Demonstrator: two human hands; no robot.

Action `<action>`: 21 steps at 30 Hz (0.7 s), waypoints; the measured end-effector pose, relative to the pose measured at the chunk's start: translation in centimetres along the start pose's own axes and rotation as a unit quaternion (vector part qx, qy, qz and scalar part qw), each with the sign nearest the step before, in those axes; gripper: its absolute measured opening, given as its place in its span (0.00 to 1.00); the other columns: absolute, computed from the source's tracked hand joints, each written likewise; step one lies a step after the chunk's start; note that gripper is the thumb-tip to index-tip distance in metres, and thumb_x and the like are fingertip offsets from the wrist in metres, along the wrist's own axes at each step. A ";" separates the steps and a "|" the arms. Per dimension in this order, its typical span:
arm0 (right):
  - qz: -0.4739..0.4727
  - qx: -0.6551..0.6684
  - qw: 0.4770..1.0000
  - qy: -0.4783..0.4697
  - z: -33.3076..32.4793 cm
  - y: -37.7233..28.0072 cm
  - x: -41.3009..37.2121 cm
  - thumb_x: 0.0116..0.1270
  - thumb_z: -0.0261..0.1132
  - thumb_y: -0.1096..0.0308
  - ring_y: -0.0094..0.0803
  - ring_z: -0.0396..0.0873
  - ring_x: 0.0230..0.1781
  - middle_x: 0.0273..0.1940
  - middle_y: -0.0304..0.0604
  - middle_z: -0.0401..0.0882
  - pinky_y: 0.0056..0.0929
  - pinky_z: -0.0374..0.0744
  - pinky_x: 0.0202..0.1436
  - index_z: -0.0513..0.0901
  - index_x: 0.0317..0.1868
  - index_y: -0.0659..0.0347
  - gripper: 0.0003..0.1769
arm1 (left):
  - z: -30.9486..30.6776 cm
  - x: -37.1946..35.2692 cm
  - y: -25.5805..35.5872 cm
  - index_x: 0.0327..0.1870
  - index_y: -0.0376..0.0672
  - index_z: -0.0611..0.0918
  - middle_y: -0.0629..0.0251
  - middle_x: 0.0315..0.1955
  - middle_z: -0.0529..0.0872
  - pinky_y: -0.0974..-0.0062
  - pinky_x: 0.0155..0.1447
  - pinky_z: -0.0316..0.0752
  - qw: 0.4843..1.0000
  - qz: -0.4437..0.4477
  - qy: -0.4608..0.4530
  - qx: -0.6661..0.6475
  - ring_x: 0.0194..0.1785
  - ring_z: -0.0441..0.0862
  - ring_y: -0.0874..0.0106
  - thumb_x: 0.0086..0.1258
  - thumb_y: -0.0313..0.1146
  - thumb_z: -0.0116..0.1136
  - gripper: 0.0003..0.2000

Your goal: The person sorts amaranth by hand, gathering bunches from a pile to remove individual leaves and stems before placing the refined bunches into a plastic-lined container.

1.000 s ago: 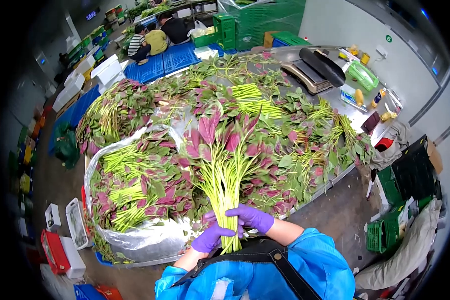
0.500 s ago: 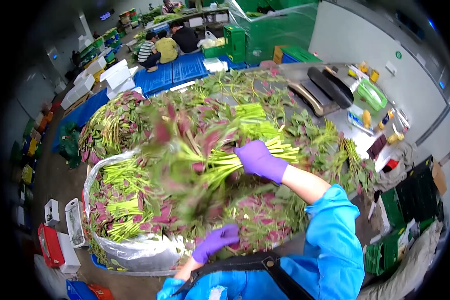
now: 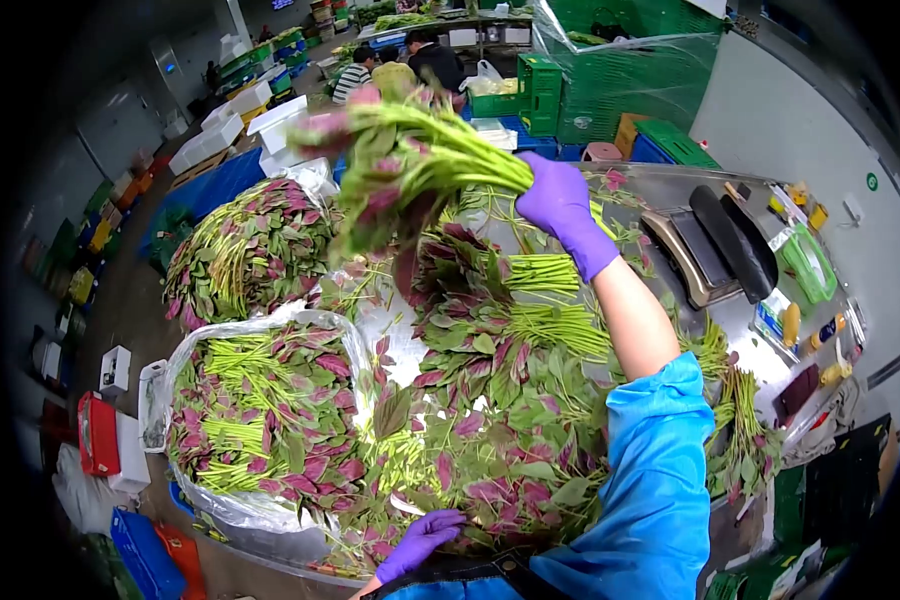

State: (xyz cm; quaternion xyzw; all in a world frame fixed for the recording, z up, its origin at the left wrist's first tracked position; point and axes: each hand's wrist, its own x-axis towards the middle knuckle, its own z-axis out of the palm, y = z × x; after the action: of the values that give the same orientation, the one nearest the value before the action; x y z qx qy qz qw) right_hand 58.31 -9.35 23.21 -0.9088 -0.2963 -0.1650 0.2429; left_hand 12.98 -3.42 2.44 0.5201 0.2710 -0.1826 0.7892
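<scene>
My right hand [image 3: 558, 207], in a purple glove, is closed around the stems of a bunch of red amaranth [image 3: 440, 150]. The bunch is raised above the far side of the table, its leafy end pointing left and blurred by motion. Below it, more amaranth bunches [image 3: 545, 330] lie with their stems to the right. My left hand [image 3: 422, 543], gloved too, is low at the table's near edge, fingers stretched to the right beside loose red-green leaves [image 3: 510, 500]. Nothing shows in it.
A plastic-lined container [image 3: 260, 420] full of amaranth stands at left, with a big leafy heap [image 3: 250, 250] behind it. A scale-like device [image 3: 705, 250] and a green basket [image 3: 805, 262] sit at right. People [image 3: 435, 65] crouch in the background near green crates [image 3: 540, 95].
My right hand has lifted the amaranth bunch up and away from me over the table. My left hand stays low near the front edge. The camera view has shifted.
</scene>
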 end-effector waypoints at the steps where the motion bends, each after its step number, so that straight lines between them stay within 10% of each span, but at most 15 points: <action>1: -0.009 0.020 0.999 0.039 0.7 0.4 0.7 0.44 0.61 0.68 0.49 0.78 0.33 0.31 0.51 0.80 0.42 0.76 0.37 0.79 0.45 0.49 0.22 | -0.1 0.5 -0.1 0.58 0.35 0.69 0.61 0.51 0.77 0.77 0.61 0.67 1.000 0.003 0.007 -0.011 0.56 0.73 0.73 0.65 0.23 0.52 0.19; 4: -0.020 0.050 0.996 0.075 1.8 1.3 0.3 0.43 0.61 0.69 0.50 0.78 0.33 0.30 0.52 0.80 0.42 0.76 0.36 0.79 0.45 0.49 0.23 | 0.7 0.8 2.1 0.58 0.39 0.70 0.62 0.53 0.77 0.76 0.60 0.67 0.999 0.009 0.029 -0.012 0.56 0.73 0.72 0.63 0.21 0.53 0.20; 8: -0.058 0.106 0.990 0.078 3.0 1.5 -4.7 0.43 0.62 0.70 0.47 0.79 0.30 0.29 0.49 0.80 0.41 0.76 0.34 0.77 0.48 0.49 0.26 | 2.0 6.0 10.1 0.63 0.38 0.62 0.56 0.63 0.65 0.66 0.69 0.54 0.963 0.256 -0.073 0.042 0.66 0.63 0.63 0.51 0.25 0.62 0.35; 12: -0.071 0.095 0.991 -0.060 3.5 -0.9 -12.6 0.41 0.66 0.68 0.45 0.80 0.28 0.26 0.48 0.79 0.41 0.76 0.32 0.67 0.60 0.49 0.40 | 7.9 14.1 16.1 0.67 0.37 0.53 0.55 0.66 0.58 0.65 0.71 0.47 0.897 0.368 -0.146 -0.196 0.70 0.53 0.64 0.48 0.38 0.68 0.46; 16: -0.171 -0.014 0.977 -0.131 7.0 -1.8 -20.1 0.50 0.61 0.65 0.42 0.74 0.16 0.24 0.48 0.75 0.42 0.72 0.22 0.55 0.67 0.62 0.42 | 9.9 15.2 15.3 0.70 0.42 0.48 0.56 0.64 0.61 0.67 0.71 0.50 0.821 0.330 -0.114 -0.452 0.69 0.55 0.66 0.60 0.29 0.55 0.38; 19: -0.139 0.024 0.936 -0.323 5.4 -1.1 -20.2 0.51 0.64 0.65 0.45 0.79 0.33 0.41 0.55 0.76 0.42 0.76 0.36 0.53 0.68 0.62 0.44 | 8.6 15.4 12.3 0.61 0.42 0.66 0.56 0.55 0.72 0.61 0.70 0.54 0.848 0.274 -0.026 -0.453 0.63 0.65 0.65 0.65 0.27 0.48 0.21; 21: -0.202 0.316 0.816 -0.440 5.0 3.5 -19.1 0.53 0.67 0.62 0.40 0.62 0.56 0.59 0.50 0.60 0.38 0.61 0.58 0.55 0.67 0.61 0.43 | 7.0 15.7 11.3 0.57 0.41 0.68 0.57 0.49 0.76 0.58 0.69 0.56 0.841 0.288 -0.017 -0.457 0.59 0.70 0.64 0.65 0.25 0.48 0.18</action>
State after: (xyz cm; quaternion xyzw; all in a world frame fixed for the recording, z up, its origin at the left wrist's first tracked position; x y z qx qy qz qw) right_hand 46.54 -17.85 9.36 -0.6775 -0.5843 0.3096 0.3221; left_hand 33.42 -5.54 3.13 0.1516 0.1489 0.1886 0.9588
